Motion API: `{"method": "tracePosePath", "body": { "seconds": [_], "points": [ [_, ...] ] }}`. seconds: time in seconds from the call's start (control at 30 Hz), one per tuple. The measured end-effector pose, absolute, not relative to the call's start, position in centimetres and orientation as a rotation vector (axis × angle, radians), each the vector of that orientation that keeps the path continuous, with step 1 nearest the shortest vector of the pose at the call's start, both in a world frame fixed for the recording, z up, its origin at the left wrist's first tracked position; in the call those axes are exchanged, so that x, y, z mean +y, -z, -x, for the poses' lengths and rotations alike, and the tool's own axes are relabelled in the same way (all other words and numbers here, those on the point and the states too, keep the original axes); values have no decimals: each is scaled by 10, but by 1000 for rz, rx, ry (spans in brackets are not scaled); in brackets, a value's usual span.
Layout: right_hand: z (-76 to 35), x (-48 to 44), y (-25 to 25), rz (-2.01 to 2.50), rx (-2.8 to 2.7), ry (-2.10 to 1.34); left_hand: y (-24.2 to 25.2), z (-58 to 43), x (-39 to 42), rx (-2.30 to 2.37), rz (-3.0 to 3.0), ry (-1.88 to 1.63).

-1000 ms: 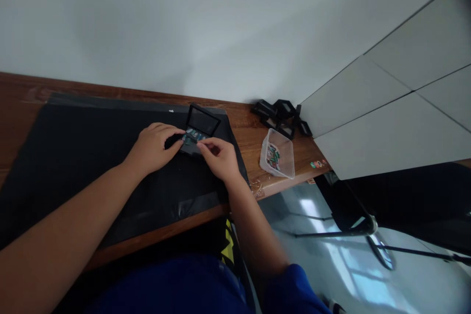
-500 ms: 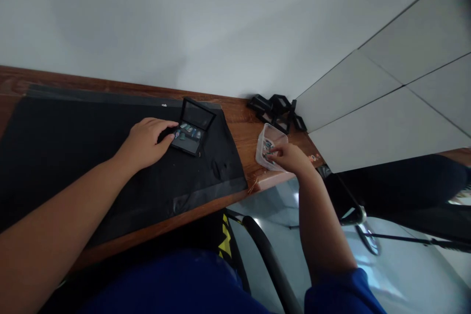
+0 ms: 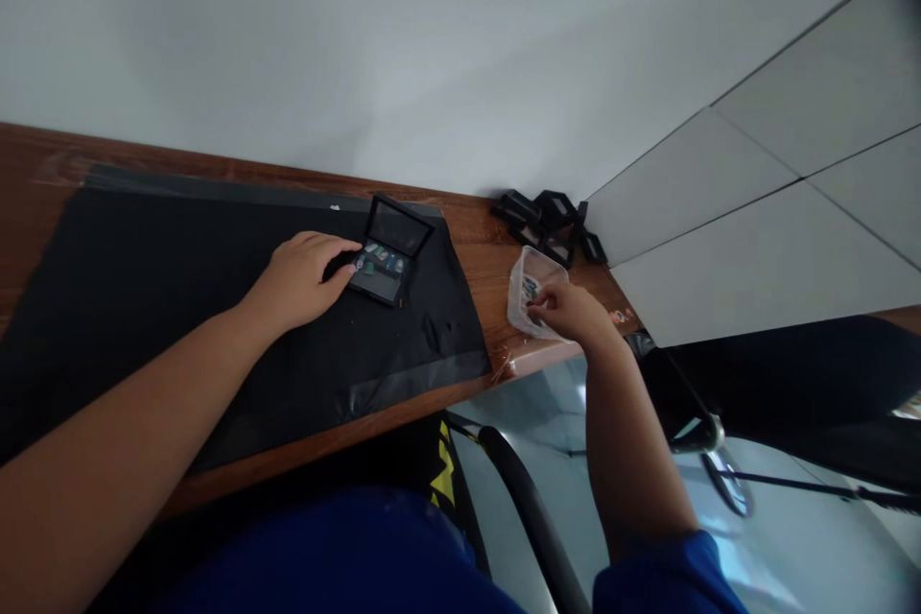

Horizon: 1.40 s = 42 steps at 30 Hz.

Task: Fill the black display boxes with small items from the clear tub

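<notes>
A small black hinged case (image 3: 381, 284) stands with its lid (image 3: 399, 226) raised on the black mat. Several small teal and pale pieces (image 3: 378, 255) lie in the row nearest the lid. My left hand (image 3: 306, 278) grips the case's left edge between thumb and fingers. To the right, a clear plastic tub (image 3: 515, 302) holds a pile of small, similar-coloured pieces (image 3: 531, 288). My right hand (image 3: 568, 307) reaches over its rim, fingertips pinched together inside. Whatever lies between those fingertips is hidden.
Several black cases (image 3: 551, 216) are heaped behind the tub against the wall. The black mat (image 3: 187, 269) is taped to the wooden table (image 3: 475, 254). White panels (image 3: 720, 221) rise on the right. A chair armrest (image 3: 529, 508) sits below the table's front edge.
The whole view has shifted slightly, so the table appears further right. My right fingers have drawn closer together inside the tub. My left hand stays at the case.
</notes>
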State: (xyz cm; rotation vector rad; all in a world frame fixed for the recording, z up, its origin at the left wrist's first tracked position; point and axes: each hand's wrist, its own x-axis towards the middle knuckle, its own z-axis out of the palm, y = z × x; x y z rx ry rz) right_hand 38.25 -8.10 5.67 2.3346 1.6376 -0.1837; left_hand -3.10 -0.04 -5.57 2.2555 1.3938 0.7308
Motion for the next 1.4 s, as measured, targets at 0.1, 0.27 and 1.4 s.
{"method": "tracePosePath", "body": {
  "seconds": [0.1,0.27,1.4],
  "points": [
    [-384,-83,-62,-2404,1690,69,56,31,-1,1378,-2255,-747],
    [-384,-84,-62,-2419,1768,67,56,31,-1,1357,-2264,-774],
    [-393,-86,-51,-2845,2104,-1,51,30,-2,1369,-2252,-753]
  ]
}}
